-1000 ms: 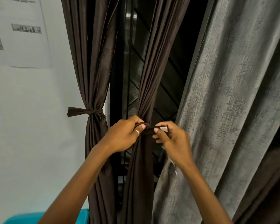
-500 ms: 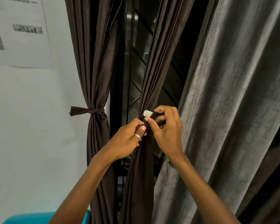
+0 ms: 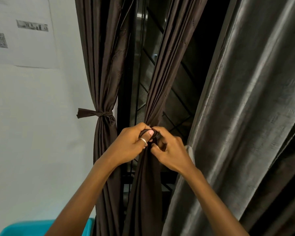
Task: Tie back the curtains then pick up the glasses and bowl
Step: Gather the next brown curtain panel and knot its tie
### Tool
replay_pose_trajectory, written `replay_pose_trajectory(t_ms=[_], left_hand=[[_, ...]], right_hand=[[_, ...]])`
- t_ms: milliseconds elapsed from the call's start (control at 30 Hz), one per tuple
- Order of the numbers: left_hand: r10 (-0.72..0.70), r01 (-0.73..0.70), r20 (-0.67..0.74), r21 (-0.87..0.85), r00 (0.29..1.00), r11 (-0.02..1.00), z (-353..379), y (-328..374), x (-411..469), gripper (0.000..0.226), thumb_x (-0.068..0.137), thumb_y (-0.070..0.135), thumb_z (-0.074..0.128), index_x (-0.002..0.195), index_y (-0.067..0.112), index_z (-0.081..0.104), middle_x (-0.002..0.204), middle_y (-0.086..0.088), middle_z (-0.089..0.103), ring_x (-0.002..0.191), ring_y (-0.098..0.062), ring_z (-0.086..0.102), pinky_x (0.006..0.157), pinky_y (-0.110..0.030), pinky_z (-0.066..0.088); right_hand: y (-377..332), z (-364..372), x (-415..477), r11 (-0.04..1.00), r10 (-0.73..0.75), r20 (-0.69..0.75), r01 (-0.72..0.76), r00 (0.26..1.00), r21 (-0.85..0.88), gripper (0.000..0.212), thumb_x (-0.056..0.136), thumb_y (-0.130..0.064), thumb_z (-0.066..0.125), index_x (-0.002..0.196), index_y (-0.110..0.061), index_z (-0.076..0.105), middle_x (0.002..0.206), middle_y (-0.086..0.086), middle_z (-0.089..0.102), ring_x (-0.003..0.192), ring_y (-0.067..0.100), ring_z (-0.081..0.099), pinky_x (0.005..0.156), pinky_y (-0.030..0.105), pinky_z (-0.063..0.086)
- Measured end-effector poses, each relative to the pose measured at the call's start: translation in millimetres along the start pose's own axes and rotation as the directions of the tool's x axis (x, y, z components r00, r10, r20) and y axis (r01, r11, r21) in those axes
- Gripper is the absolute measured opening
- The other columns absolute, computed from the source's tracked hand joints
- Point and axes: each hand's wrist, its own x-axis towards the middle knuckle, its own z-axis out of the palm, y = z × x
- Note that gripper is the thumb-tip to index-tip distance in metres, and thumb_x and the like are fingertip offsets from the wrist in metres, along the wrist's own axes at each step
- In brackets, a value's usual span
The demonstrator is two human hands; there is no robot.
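Since half a second before, my right hand (image 3: 170, 151) had dropped from above the gather and folded back in under the left hand (image 3: 132, 144), and the pale tag I had seen was gone from view. Both hands were pressed together at the middle curtain (image 3: 162, 86), pinching the dark tie (image 3: 146, 132) around its bunched folds, the left thumb pushing down on the band. I judged the tying of this second curtain half done; next I would need to pull the ends snug so the knot holds. The left curtain (image 3: 100, 65) already hung tied (image 3: 95, 114). A grey curtain (image 3: 245, 116) hung loose just beside my right hand. Behind were a dark window (image 3: 160, 40), a pale wall (image 3: 32, 133) with a printed sheet (image 3: 24, 34), and something teal (image 3: 24, 229) low down. No glasses or bowl showed.
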Motion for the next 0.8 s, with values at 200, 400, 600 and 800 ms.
replay_pose_trajectory(t_ms=[200, 400, 600, 800], left_hand=[[0.043, -0.035, -0.166, 0.051, 0.985, 0.998, -1, 6, 5, 0.016, 0.097, 0.029, 0.065, 0.102, 0.017, 0.075, 0.074, 0.005, 0.074, 0.063, -0.001, 0.071, 0.071, -0.033, 0.061], [0.113, -0.087, -0.285, 0.102, 0.952, 0.991, 10, 8, 9, 0.018, 0.094, 0.028, 0.07, 0.108, 0.022, 0.079, 0.083, 0.009, 0.078, 0.065, 0.001, 0.07, 0.069, -0.031, 0.061], [0.012, 0.003, -0.274, 0.054, 0.962, 0.999, 14, 6, 11, 0.022, 0.094, 0.032, 0.069, 0.113, 0.023, 0.078, 0.073, 0.011, 0.074, 0.061, -0.011, 0.07, 0.067, -0.033, 0.06], [-0.027, 0.034, -0.287, 0.018, 0.958, 0.999, 20, 9, 11, 0.017, 0.094, 0.028, 0.069, 0.108, 0.023, 0.078, 0.072, 0.024, 0.067, 0.067, 0.003, 0.068, 0.068, -0.013, 0.055]], right_hand=[[-3, -13, 14, 0.982, 0.04, 0.095, -0.022, 0.995, -0.186, 0.036, 0.082, -0.048, 0.074, 0.105, -0.033, 0.051, 0.059, -0.002, 0.058, 0.053, 0.011, 0.056, 0.052, 0.038, 0.047], [-5, -10, 24, 0.918, 0.097, 0.068, -0.063, 0.993, -0.392, 0.055, 0.076, -0.071, 0.07, 0.103, -0.026, 0.054, 0.087, -0.002, 0.069, 0.08, 0.022, 0.067, 0.066, 0.042, 0.058], [-4, -12, 17, 0.938, 0.07, 0.057, -0.046, 0.996, -0.343, 0.023, 0.09, -0.046, 0.058, 0.102, -0.028, 0.049, 0.079, -0.003, 0.066, 0.075, 0.027, 0.066, 0.057, 0.041, 0.051], [-3, -3, -12, 0.865, -0.132, -0.229, -0.001, 0.964, -0.501, 0.036, 0.093, -0.027, 0.066, 0.127, -0.023, 0.053, 0.102, -0.002, 0.065, 0.072, 0.019, 0.068, 0.052, 0.032, 0.051]])
